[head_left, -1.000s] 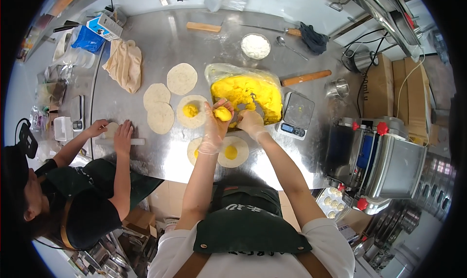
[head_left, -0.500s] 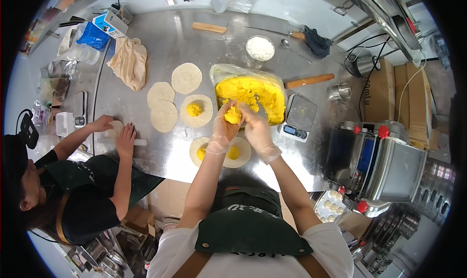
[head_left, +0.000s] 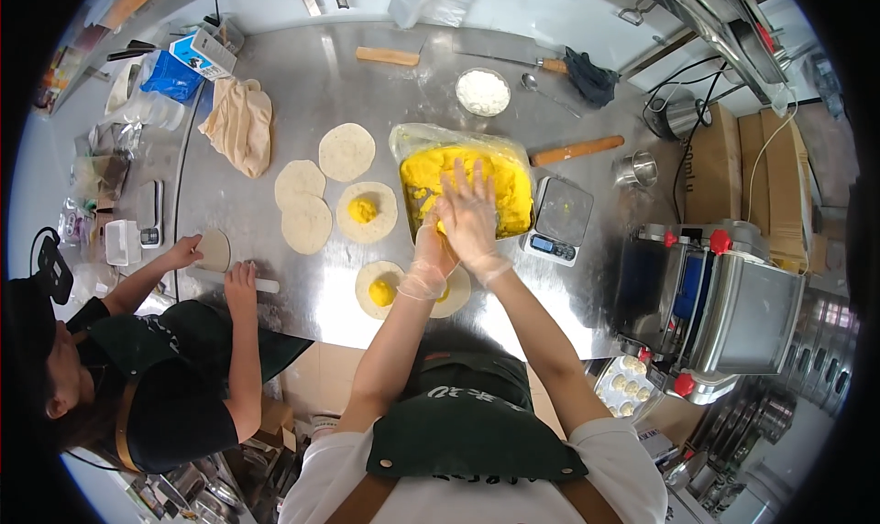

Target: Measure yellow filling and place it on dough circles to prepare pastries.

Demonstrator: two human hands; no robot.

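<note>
My gloved left hand [head_left: 431, 253] cups a lump of yellow filling, mostly hidden under my gloved right hand [head_left: 467, 212], whose fingers are outstretched over it. Both hands are at the front of a plastic-lined tray [head_left: 408, 139] of yellow filling [head_left: 513, 180]. Left of the tray lies a pale dough round [head_left: 380, 226] with a yellow mound [head_left: 363, 209] on it, and beyond it several plain rounds [head_left: 346, 152]. Below my hands are more rounds with filling [head_left: 381, 292], partly covered by my forearms. A scale [head_left: 561, 210] stands right of the tray.
A co-worker [head_left: 183, 386] at left handles dough with a white rolling pin [head_left: 268, 286]. A wooden pin [head_left: 577, 151], bowl of white powder [head_left: 483, 92], knife [head_left: 500, 59] and cloth [head_left: 236, 125] lie on the steel table [head_left: 302, 84]. A machine [head_left: 742, 313] stands right.
My right hand came out of the tray to my left hand, and its fingers now stretch forward over the lump. The co-worker's hands have shifted at the dough.
</note>
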